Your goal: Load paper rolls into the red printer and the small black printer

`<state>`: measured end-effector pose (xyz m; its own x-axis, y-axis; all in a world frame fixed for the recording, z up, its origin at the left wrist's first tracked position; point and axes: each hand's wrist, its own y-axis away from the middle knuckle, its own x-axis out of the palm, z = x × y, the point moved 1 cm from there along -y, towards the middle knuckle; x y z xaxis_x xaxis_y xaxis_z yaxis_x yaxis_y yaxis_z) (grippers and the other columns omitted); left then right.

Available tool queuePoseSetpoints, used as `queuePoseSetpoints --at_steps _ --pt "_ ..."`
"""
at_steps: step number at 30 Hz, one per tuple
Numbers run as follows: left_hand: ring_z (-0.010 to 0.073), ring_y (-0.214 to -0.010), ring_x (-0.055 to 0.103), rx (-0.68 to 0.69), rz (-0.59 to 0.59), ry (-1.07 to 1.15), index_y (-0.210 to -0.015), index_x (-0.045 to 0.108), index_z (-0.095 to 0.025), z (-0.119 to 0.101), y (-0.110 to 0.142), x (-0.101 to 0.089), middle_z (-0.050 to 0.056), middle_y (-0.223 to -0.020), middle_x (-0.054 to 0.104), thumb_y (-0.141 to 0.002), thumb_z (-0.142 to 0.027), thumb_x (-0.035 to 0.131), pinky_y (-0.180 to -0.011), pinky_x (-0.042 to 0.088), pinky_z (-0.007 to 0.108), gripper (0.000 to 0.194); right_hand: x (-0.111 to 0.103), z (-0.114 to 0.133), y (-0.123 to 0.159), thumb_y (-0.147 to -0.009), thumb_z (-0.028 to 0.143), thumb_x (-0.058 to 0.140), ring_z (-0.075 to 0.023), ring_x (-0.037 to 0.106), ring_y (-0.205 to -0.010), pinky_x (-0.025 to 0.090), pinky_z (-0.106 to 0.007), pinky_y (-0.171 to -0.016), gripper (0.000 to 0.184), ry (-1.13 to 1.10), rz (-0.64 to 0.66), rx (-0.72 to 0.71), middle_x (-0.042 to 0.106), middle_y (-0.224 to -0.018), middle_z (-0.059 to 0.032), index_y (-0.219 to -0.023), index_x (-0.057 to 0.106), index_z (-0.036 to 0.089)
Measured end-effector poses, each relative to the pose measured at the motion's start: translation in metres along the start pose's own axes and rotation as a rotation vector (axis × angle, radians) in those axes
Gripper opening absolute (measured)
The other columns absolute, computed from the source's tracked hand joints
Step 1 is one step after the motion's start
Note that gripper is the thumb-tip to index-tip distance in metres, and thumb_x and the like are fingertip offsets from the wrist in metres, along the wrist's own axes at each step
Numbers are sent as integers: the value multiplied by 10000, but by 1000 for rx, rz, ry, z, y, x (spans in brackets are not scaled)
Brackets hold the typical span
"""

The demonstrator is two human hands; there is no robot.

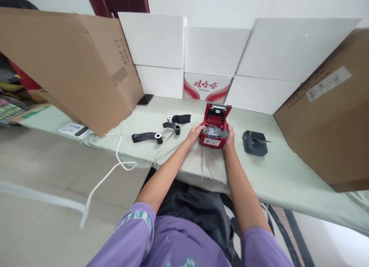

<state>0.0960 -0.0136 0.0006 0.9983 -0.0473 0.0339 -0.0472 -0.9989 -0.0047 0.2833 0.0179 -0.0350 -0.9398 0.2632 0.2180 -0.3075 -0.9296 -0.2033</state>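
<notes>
A red portable printer (pixel 211 141) stands at the front of the cloth-covered table, its lid tipped up and back. A grey compartment with something dark and shiny in it shows inside. My left hand (pixel 196 131) grips the printer's left side, the thumb near the rim. On the opposite side my right hand (pixel 230 137) is pressed against the housing, with its fingers partly hidden. Left of the printer lie small black rolls with loose black strips: one front roll (pixel 158 138), one middle roll (pixel 177 129) and one back roll (pixel 170 119).
A dark grey device (pixel 255 143) with a thin strip sticking out lies to the right. Large cardboard boxes (pixel 63 63) (pixel 331 117) flank the table, and white boxes (pixel 155 40) are stacked behind. A phone (pixel 145 100) and a white cable (pixel 118 155) are on the left.
</notes>
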Motion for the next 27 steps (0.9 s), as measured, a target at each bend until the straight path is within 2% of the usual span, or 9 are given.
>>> queuePoseSetpoints --at_steps 3,6,9,11,14,16,19,23,27 --pt "225 -1199 641 238 -23 -256 -1273 696 -153 -19 -8 -9 103 -1311 701 -915 -329 548 -1015 492 303 426 -2 -7 -3 -830 526 556 -179 630 -1132 457 -373 -1074 407 -115 -122 -71 694 -1161 -26 -1071 660 216" --pt "196 -1096 681 447 167 -625 -1152 766 -218 -50 -31 -5 46 -1161 768 -923 -265 526 -1009 489 289 336 -2 -13 -7 -830 510 577 -196 651 -1083 479 -393 -1050 365 -152 -131 -83 715 -1097 -21 -1015 690 216" --pt "177 -1090 686 437 495 -1028 -1111 784 -251 -76 -59 14 11 -1154 774 -885 -175 526 -980 484 263 351 -3 -19 -12 -824 498 595 -191 669 -1029 496 -400 -1033 319 -212 -138 -76 734 -1025 3 -967 702 234" --pt "209 -1079 692 375 661 -1235 -1078 793 -265 -86 -71 29 16 -1119 783 -837 -207 613 -1024 459 318 307 -4 -21 -14 -819 488 599 -184 681 -992 507 -399 -1021 299 -263 -133 -46 747 -983 10 -949 701 238" --pt "256 -1072 690 306 766 -1415 -1020 798 -260 -92 -75 48 41 -1066 789 -788 -194 660 -1140 344 471 278 -4 -20 -15 -825 478 580 -181 699 -942 534 -387 -976 296 -316 -114 -5 756 -935 1 -930 694 226" --pt "273 -1079 681 307 751 -1465 -983 794 -237 -92 -72 53 60 -1056 785 -781 -161 646 -1155 300 535 261 -3 -18 -14 -827 465 575 -175 706 -922 540 -369 -957 294 -322 -109 3 758 -919 -4 -923 692 212" --pt "261 -1094 671 394 674 -1371 -1005 772 -223 -90 -65 45 62 -1080 773 -784 -171 657 -1097 390 472 254 -2 -14 -12 -831 448 573 -162 705 -897 539 -343 -941 282 -305 -140 10 753 -897 -2 -905 688 201" --pt "205 -1010 683 497 515 -999 -1201 683 -221 -89 -58 11 51 -1069 750 -796 -231 708 -920 507 325 406 1 -10 -9 -832 460 577 -159 691 -858 549 -331 -879 279 -273 -186 42 727 -843 10 -871 677 202" --pt "200 -1009 674 556 258 -629 -1338 581 -217 -95 -70 -34 78 -1126 702 -851 -291 695 -942 511 354 506 2 -8 -5 -827 463 610 -155 676 -852 547 -320 -844 279 -250 -183 17 714 -852 13 -879 682 198"
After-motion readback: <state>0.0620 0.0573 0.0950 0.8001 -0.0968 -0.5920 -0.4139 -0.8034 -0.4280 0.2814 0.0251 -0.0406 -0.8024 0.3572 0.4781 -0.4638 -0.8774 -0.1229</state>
